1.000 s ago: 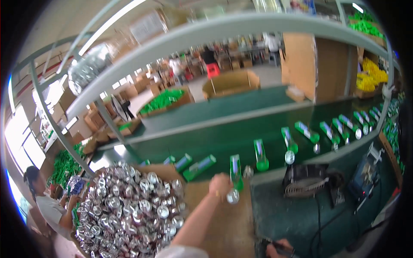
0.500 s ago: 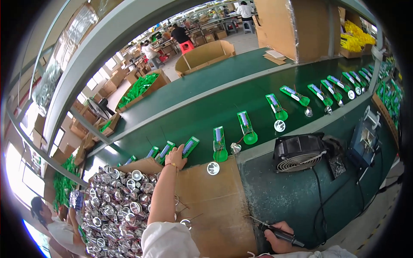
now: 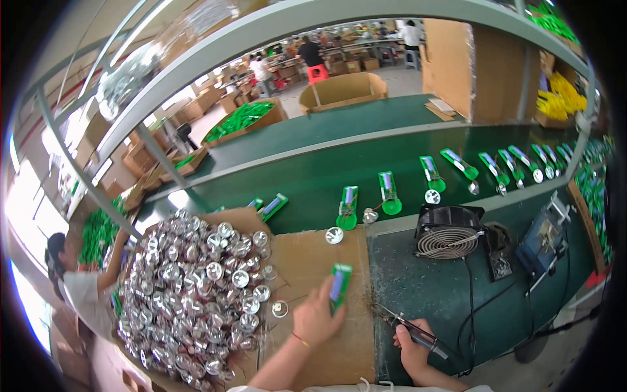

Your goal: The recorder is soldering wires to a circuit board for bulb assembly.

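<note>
My left hand [image 3: 317,321] grips a green plastic housing [image 3: 340,277] with a blue cylindrical cell in it, over the brown cardboard sheet [image 3: 353,255]. The fingertips are partly hidden behind the housing. In my right hand [image 3: 413,346] is a soldering iron [image 3: 428,341], its thin tip pointing up and left near the cardboard's right edge. A loose shiny reflector cup [image 3: 279,308] lies beside my left hand. Left of that hand rises a large heap of silvery reflector cups [image 3: 196,287] with thin wires, behind a cardboard flap.
Along the green conveyor belt [image 3: 307,176] lie several green housings [image 3: 388,193], many with reflectors. On the right stand a black fan [image 3: 447,232], a small dark tray [image 3: 499,264] and a blue metal fixture [image 3: 545,238]. Cables cross the bench. A co-worker [image 3: 88,287] is at the far left.
My left hand has come back from the belt toward me with a green housing in it. My right hand still holds the soldering iron. The whole view has tilted and shifted.
</note>
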`<state>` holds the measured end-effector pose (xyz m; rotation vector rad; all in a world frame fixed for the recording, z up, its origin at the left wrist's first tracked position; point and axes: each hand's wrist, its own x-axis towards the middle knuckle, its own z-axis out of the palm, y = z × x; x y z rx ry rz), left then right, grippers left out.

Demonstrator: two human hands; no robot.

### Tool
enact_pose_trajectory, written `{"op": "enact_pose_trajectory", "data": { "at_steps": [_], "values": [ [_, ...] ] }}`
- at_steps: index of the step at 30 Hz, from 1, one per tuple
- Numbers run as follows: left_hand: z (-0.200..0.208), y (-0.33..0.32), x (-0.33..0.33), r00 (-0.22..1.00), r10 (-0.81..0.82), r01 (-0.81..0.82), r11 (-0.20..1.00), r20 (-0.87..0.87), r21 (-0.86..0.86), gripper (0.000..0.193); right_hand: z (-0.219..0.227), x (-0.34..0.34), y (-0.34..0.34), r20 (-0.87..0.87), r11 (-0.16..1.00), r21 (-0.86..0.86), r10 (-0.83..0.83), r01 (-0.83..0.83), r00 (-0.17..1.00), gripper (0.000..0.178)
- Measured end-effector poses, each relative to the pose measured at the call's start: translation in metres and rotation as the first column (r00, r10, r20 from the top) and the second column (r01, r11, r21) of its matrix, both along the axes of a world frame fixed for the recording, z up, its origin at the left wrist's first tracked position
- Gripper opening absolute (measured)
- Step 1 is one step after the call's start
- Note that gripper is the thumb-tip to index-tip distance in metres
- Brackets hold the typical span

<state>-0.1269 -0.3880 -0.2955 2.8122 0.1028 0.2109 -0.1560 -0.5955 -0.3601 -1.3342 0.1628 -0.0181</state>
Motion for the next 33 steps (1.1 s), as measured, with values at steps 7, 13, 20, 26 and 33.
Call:
{"op": "enact_pose_trajectory", "data": {
  "at_steps": [7, 13, 20, 26, 33],
  "values": [
    [-0.007, 0.020, -0.052, 0.904, 0.124, -0.125, 0.992, 0.409, -0.024, 0.066, -0.003, -0.010, 0.009, 0.048, 0.999, -0.044, -0.028, 0.030, 0.998, 0.016],
    [-0.055, 0.068, -0.077, 0.949, 0.086, -0.164, 0.956, 0.305, 0.243, 0.034, -0.006, -0.013, 0.009, 0.059, 1.000, 0.008, -0.004, 0.003, 0.998, 0.014],
    [-0.051, 0.064, -0.072, 0.945, 0.029, -0.129, 0.949, 0.326, 0.289, 0.015, -0.007, -0.010, 0.008, 0.053, 0.997, -0.076, 0.033, -0.029, 0.998, 0.014],
    [-0.037, 0.060, -0.035, 0.954, -0.109, -0.002, 0.929, 0.280, 0.370, 0.008, -0.005, -0.001, 0.006, 0.134, 0.994, -0.109, -0.018, 0.033, 0.991, 0.016],
    [-0.017, 0.052, -0.066, 0.978, 0.193, -0.114, 0.808, 0.077, -0.579, 0.013, -0.008, -0.008, 0.011, 0.143, 0.989, -0.148, 0.032, -0.011, 0.989, 0.018]
  ]
}}
